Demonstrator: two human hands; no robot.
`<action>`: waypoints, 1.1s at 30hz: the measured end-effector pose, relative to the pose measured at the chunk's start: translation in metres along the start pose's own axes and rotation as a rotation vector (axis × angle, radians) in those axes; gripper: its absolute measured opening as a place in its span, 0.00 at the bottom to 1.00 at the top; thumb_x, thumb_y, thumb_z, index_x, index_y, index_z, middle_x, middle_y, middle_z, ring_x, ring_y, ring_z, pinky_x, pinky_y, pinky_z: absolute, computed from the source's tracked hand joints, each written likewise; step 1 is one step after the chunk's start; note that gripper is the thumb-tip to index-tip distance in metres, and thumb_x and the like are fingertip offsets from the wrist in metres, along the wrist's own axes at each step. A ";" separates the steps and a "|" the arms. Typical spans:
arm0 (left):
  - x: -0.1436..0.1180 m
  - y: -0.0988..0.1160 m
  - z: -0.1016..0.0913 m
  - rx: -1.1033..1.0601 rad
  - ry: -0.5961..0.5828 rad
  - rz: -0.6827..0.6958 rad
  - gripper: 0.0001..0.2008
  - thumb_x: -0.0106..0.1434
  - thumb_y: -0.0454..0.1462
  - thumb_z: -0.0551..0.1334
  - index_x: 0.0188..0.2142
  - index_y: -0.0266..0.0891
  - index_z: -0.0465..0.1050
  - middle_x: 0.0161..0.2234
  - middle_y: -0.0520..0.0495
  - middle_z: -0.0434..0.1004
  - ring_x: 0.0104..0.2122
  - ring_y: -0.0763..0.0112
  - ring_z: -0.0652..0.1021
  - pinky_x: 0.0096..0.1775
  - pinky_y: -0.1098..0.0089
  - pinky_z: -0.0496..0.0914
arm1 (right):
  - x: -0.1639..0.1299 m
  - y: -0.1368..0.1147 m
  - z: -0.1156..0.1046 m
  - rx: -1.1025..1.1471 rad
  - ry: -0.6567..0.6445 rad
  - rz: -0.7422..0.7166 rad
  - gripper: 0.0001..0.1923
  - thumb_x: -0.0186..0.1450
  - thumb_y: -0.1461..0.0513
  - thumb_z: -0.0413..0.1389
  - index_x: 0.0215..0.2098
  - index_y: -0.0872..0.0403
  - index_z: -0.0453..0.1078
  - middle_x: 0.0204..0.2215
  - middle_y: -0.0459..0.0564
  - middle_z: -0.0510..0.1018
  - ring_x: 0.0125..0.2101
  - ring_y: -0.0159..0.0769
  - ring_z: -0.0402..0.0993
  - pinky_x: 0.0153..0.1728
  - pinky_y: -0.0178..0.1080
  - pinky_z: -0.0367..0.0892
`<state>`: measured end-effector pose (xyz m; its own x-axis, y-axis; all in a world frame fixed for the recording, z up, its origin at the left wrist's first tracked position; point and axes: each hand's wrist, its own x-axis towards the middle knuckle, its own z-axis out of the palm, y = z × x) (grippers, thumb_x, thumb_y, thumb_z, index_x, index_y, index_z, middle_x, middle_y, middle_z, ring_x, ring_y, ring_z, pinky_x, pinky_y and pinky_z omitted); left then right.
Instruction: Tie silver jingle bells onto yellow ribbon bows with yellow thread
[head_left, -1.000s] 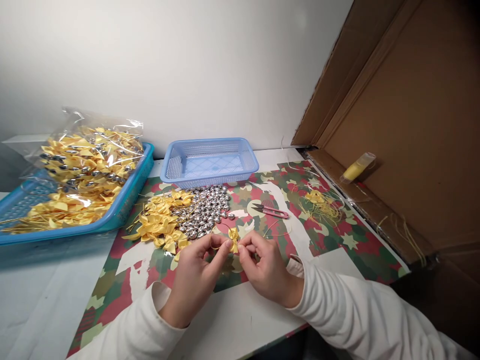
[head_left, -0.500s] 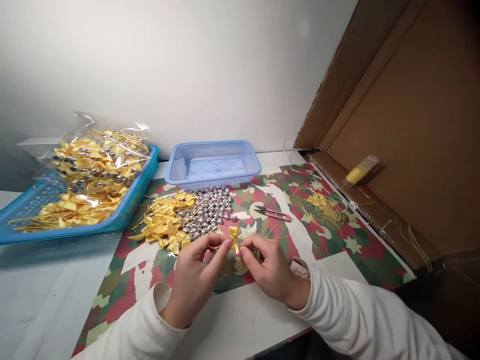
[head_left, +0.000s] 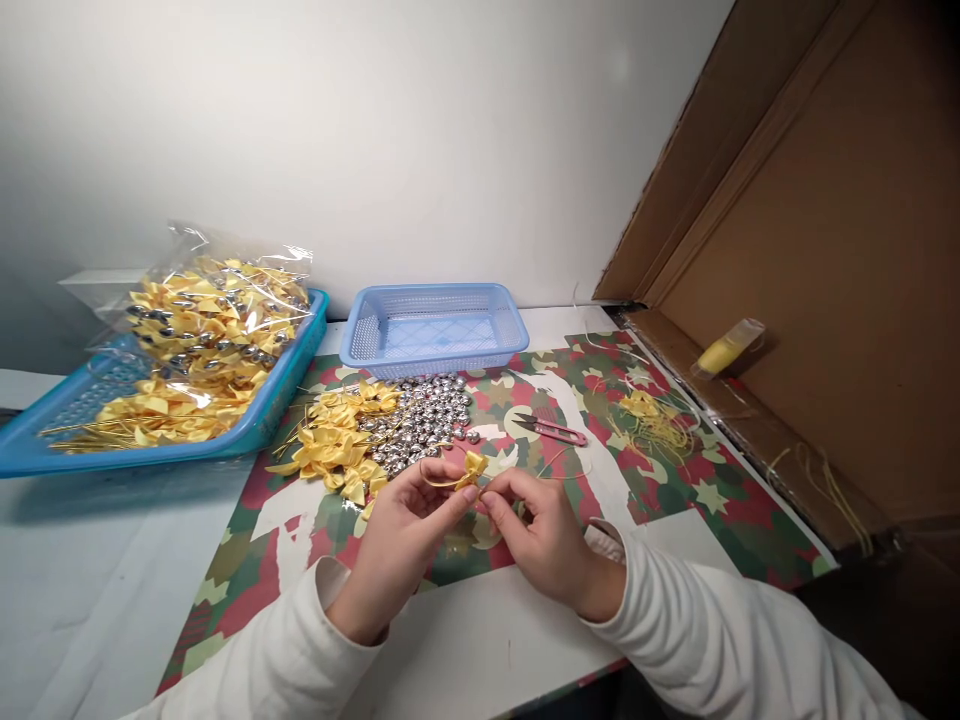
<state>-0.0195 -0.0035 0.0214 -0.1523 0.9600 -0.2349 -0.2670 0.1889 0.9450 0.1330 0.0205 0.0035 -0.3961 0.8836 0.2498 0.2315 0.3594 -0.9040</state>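
Yellow satin ribbon, folded into a small bow [head_left: 474, 466], sits between a person's two bare hands near the front of a worktable, as seen from the head camera. I see the left hand [head_left: 401, 545] pinching the bow's lower side between thumb and forefinger, with a loop of gold cord [head_left: 438, 484] curving out beside it. The right hand [head_left: 551, 545] has thumb and forefinger pressed together at the bow's lower right; whether they grip ribbon or cord is too small to tell.

This one bow looks shaped but, as I judge it, is partway through being worked; no silver bead shows on it. Just behind the left hand lies a heap of loose yellow bows [head_left: 330, 440], against a spread of silver beads [head_left: 431, 415], so much seems left. At far left, a clear bag [head_left: 217, 300] packed with bows and silver beads rests in a blue-green basket [head_left: 296, 370], over more bows; those look like finished pieces.

Pink-handled snips [head_left: 555, 431] lie behind the right hand, a cord tangle [head_left: 660, 430] farther right. A pale blue basket [head_left: 435, 365] stands behind the beads.
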 end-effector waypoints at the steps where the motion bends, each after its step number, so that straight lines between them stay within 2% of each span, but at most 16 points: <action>1: 0.000 0.000 0.000 -0.002 0.000 0.009 0.17 0.46 0.41 0.74 0.30 0.37 0.71 0.27 0.52 0.75 0.26 0.74 0.76 0.28 0.75 0.71 | 0.000 0.000 0.000 0.010 -0.007 0.004 0.09 0.66 0.64 0.50 0.27 0.55 0.66 0.19 0.42 0.68 0.20 0.26 0.63 0.24 0.30 0.58; 4: 0.000 0.002 -0.001 -0.013 -0.019 0.026 0.16 0.46 0.40 0.74 0.30 0.37 0.71 0.28 0.53 0.74 0.26 0.75 0.74 0.27 0.76 0.71 | -0.001 0.000 -0.001 0.025 -0.015 0.010 0.09 0.66 0.64 0.50 0.28 0.56 0.66 0.20 0.43 0.69 0.21 0.26 0.64 0.24 0.29 0.58; 9: -0.001 0.000 -0.003 -0.047 -0.118 -0.002 0.13 0.51 0.41 0.71 0.32 0.38 0.72 0.28 0.52 0.74 0.26 0.75 0.74 0.27 0.76 0.71 | 0.000 -0.001 -0.002 0.036 -0.020 0.015 0.09 0.66 0.64 0.51 0.29 0.56 0.68 0.20 0.42 0.69 0.20 0.25 0.63 0.22 0.29 0.57; 16: 0.000 -0.003 -0.003 -0.024 -0.101 0.077 0.13 0.52 0.39 0.71 0.31 0.39 0.69 0.31 0.53 0.72 0.27 0.76 0.73 0.30 0.75 0.71 | 0.000 -0.002 -0.003 0.015 -0.024 0.019 0.09 0.66 0.63 0.51 0.28 0.56 0.68 0.20 0.43 0.69 0.21 0.26 0.63 0.23 0.29 0.58; 21: -0.001 -0.006 -0.004 0.063 -0.099 0.130 0.11 0.55 0.38 0.68 0.31 0.40 0.67 0.30 0.53 0.71 0.25 0.77 0.70 0.28 0.75 0.68 | 0.000 -0.003 -0.003 -0.021 -0.019 0.005 0.09 0.65 0.64 0.51 0.29 0.56 0.69 0.20 0.44 0.70 0.20 0.26 0.62 0.23 0.30 0.58; 29: -0.004 -0.003 -0.010 0.477 -0.003 0.386 0.04 0.57 0.35 0.64 0.30 0.40 0.69 0.29 0.52 0.71 0.30 0.72 0.73 0.32 0.74 0.68 | -0.001 -0.003 -0.003 -0.076 -0.027 -0.048 0.08 0.65 0.64 0.52 0.32 0.56 0.73 0.23 0.45 0.74 0.22 0.27 0.64 0.24 0.31 0.58; 33: -0.005 0.001 -0.010 0.411 -0.040 0.391 0.04 0.56 0.36 0.66 0.32 0.40 0.72 0.31 0.50 0.74 0.32 0.70 0.75 0.35 0.73 0.70 | -0.001 -0.002 -0.002 -0.074 0.015 -0.061 0.08 0.65 0.64 0.52 0.32 0.57 0.73 0.22 0.45 0.74 0.20 0.26 0.64 0.23 0.31 0.59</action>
<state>-0.0281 -0.0105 0.0215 -0.1273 0.9802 0.1519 0.1958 -0.1253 0.9726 0.1352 0.0192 0.0061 -0.3981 0.8636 0.3094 0.2725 0.4334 -0.8590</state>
